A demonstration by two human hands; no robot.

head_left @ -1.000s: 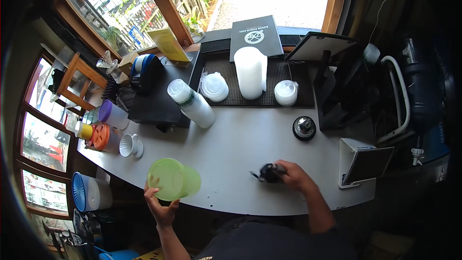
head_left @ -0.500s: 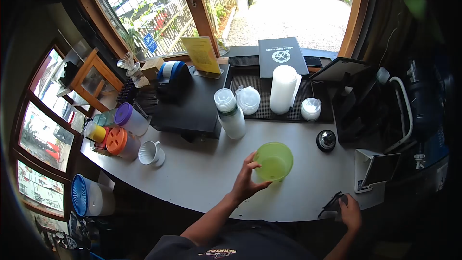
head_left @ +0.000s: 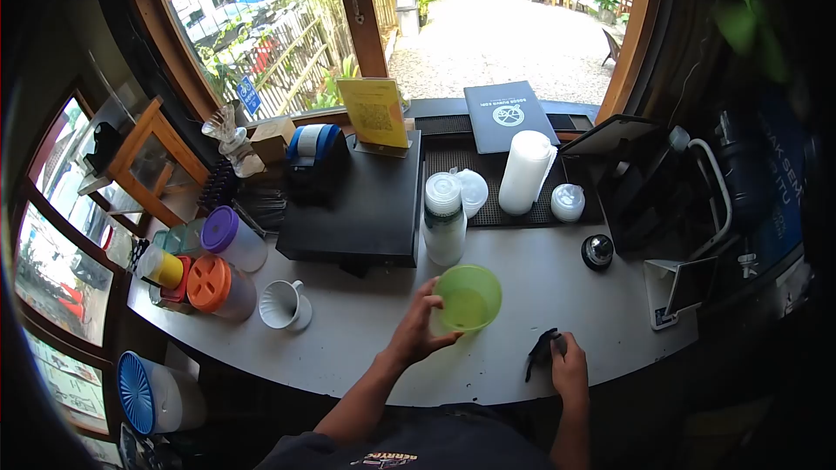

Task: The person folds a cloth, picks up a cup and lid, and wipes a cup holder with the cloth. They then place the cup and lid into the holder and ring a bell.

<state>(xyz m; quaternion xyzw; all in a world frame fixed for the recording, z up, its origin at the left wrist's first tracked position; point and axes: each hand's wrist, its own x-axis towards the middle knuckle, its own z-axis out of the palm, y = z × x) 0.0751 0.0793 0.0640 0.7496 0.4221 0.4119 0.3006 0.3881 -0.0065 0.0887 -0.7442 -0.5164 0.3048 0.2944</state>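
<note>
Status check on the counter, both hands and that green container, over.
Left hand gripping green container, upright on counter. Right hand on black cloth. Stacked lidded cups stand just behind the container.

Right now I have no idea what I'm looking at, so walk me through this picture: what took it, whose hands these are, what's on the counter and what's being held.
The picture comes from a camera worn on a person's head, looking down at their own two bare hands; the wide lens bends the edges. No machine is involved. The left hand grips the side of a translucent green plastic cup standing on the curved grey counter. The right hand presses a small crumpled black cloth-like thing on the counter; what exactly it is, is hard to tell. Behind the cup stands a stack of white plastic cups with a clear lid, beside a flat black box. To the left sit a white ceramic coffee dripper and an orange-lidded jar. To the right is a round metal counter bell.
</note>
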